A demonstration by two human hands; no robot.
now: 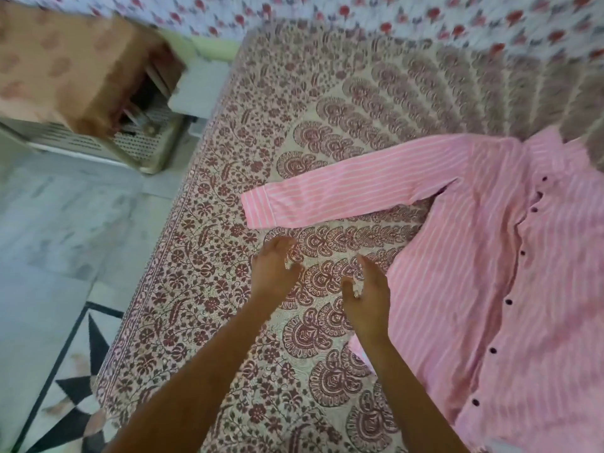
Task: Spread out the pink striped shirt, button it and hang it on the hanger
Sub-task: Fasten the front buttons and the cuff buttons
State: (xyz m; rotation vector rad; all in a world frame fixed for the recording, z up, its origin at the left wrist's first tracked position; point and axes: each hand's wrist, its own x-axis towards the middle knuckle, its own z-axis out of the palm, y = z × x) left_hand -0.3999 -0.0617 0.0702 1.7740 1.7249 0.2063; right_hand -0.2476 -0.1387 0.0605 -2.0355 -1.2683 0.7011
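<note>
Two bare forearms reach in from the near edge over the bed. The left hand and the right hand are both left of the one pink striped shirt. The right one is just beside the shirt's edge and the left one is a little further away. Each grip is released: the fingers curl loosely and hold nothing. I cannot tell if they touch the sheet.

The shirt lies flat on the bed with its front up. About seven dark buttons run along its placket, and the upper ones are blurred. One sleeve stretches from the shirt to the left, beyond the hands.

Far left of the shirt, on the floor, stands one metal box under a brown cloth. Behind the shirt is a flowered cloth.
</note>
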